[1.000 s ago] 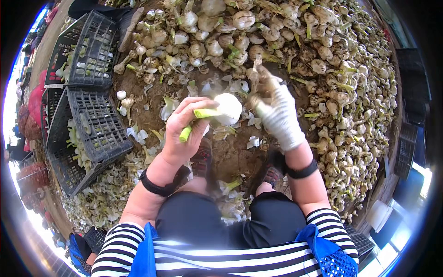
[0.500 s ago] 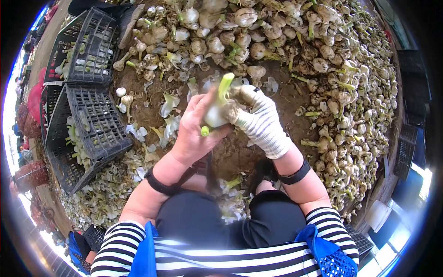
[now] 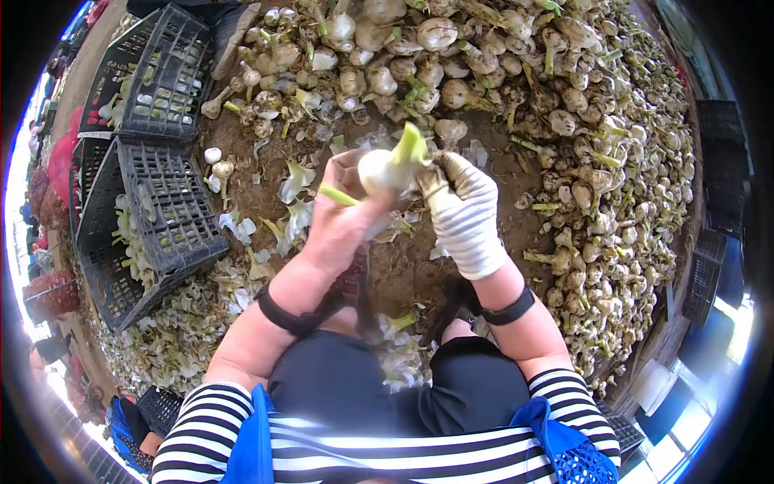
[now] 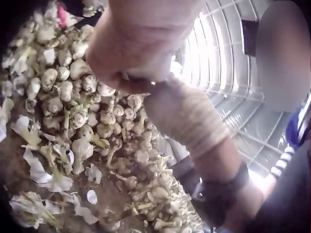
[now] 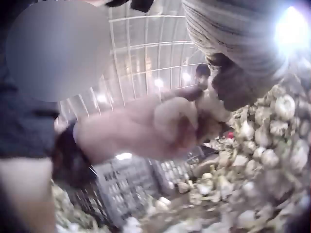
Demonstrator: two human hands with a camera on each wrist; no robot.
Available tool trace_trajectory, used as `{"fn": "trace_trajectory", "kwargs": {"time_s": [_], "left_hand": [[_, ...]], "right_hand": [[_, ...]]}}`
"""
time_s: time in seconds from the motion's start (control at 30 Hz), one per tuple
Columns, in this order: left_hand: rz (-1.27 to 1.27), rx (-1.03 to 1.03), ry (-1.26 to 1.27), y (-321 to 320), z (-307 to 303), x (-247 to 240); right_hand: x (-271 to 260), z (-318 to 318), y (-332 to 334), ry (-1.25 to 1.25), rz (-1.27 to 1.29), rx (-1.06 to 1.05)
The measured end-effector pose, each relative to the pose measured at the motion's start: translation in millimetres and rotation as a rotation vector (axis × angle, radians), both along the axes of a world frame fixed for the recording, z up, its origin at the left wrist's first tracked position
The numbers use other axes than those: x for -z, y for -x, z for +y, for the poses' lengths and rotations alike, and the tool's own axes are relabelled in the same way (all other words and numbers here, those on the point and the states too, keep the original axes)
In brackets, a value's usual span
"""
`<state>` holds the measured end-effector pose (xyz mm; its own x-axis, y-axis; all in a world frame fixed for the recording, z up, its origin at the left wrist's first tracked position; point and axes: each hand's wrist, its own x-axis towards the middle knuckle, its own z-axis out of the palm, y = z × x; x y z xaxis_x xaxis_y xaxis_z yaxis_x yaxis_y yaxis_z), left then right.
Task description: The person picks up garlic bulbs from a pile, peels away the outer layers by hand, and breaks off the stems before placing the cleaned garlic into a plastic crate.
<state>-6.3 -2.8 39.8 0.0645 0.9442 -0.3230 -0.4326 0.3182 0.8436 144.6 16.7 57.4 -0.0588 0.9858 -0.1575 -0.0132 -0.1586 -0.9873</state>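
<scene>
The bare left hand (image 3: 343, 222) grips a white garlic bulb (image 3: 376, 171) whose cut green stem (image 3: 409, 145) points up and to the right. A second green stem end (image 3: 339, 195) sticks out on the left between its fingers. Against the stem side, the right hand (image 3: 465, 211), in a dirty striped glove, pinches at the bulb's outer layer with bent fingers. In the right wrist view the left hand (image 5: 136, 128) curls round the pale bulb (image 5: 175, 116), with the gloved hand (image 5: 238, 53) touching it. The left wrist view hides the bulb behind the hands.
A big heap of unpeeled garlic (image 3: 597, 185) spreads across the top and right. Two black crates (image 3: 173, 206) holding garlic lie tilted at the left. Loose skins (image 3: 297, 181) and two small bulbs (image 3: 222, 169) are on the soil between. The person's knees are below the hands.
The right hand came in from the upper right to meet the bulb, then shifted slightly right. The bulb has turned in the left hand, its stem now pointing up and right.
</scene>
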Motion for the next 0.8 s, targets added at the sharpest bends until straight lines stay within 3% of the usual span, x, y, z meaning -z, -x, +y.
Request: {"fn": "trace_trajectory", "kwargs": {"time_s": [0.03,0.07,0.1,0.17,0.2,0.3,0.33,0.37,0.43,0.5,0.53,0.63,0.67,0.7,0.8], "left_hand": [[-0.061,0.085,-0.016,7.8,0.1,0.7],[-0.251,0.146,0.207,17.9,3.3,-4.5],[-0.251,0.148,0.208,17.4,5.4,-3.2],[0.547,0.062,-0.375,15.0,9.0,1.6],[0.945,0.008,-0.667,14.5,9.2,2.7],[0.833,0.092,-0.700,21.9,5.5,-0.5],[0.753,0.026,-0.519,18.6,3.4,0.2],[0.753,0.031,-0.524,18.7,2.0,-3.4],[0.755,0.008,-0.544,16.7,-2.2,-15.8],[0.762,0.027,-0.583,17.6,-4.1,-21.1],[0.714,0.000,-0.626,18.5,-4.9,-21.0],[0.681,-0.077,-0.626,20.0,-5.0,-21.0],[0.684,-0.098,-0.492,20.2,-6.8,-17.1],[0.683,-0.118,-0.359,19.8,-7.5,-14.5],[0.722,-0.060,-0.473,13.3,-6.5,-15.6]], "right_hand": [[-1.1,-1.8,-1.0,0.051,0.175,-0.071],[-0.9,-2.6,-5.3,0.243,0.388,-0.121],[-3.0,-2.1,-9.1,0.244,0.389,-0.120],[-8.0,0.2,-15.2,0.380,0.453,-0.166],[-3.4,0.4,-15.8,0.325,0.380,-0.157],[-2.0,-3.6,-12.4,0.165,0.259,-0.235],[3.7,-2.7,-10.7,0.204,0.243,-0.218],[10.1,4.0,-11.4,0.201,0.245,-0.212],[28.3,25.3,-19.5,-0.149,-0.441,0.019],[66.0,46.8,-33.4,-0.338,-0.868,0.072],[67.4,52.4,-39.0,-0.184,-1.099,-0.059],[64.9,39.6,-40.1,-0.233,-1.178,-0.041],[36.7,33.6,-34.8,-0.224,-0.726,-0.066],[26.0,21.1,-28.3,-0.357,-0.524,-0.049],[0.4,9.7,-13.0,-0.584,-0.541,-0.303]]}}
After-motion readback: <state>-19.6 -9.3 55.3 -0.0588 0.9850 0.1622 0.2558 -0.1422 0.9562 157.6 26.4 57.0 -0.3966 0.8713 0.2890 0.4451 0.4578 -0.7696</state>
